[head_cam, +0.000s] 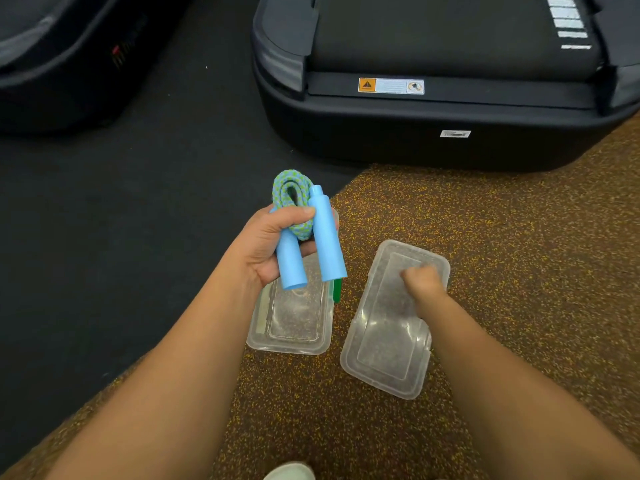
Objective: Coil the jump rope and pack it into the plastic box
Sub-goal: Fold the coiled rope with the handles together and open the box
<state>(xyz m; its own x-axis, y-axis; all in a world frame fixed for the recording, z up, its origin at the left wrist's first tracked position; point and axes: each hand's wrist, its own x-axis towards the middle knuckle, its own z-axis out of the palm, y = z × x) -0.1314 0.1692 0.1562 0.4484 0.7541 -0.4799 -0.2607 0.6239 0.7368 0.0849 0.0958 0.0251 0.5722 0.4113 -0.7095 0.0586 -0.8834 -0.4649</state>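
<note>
A pale shoe tip [290, 472] is seen at the bottom edge, on speckled brown floor [502, 244]. Two bare forearms are extended forward from the lower corners. The coiled jump rope [300, 233] is held above the floor in the left hand [268, 247]; its fingers are clenched around the braided blue-green loops and the two light blue handles, which point down. Directly below it, a clear plastic box [290, 323] is set open on the floor, with a green item partly hidden at its right edge. Just beside the box, to the right, a clear lid [388, 348] is laid flat. The right hand [423, 282] is blurred, fingers curled, over the lid's far half; contact cannot be told. A black treadmill [443, 109] is seen beyond.
</note>
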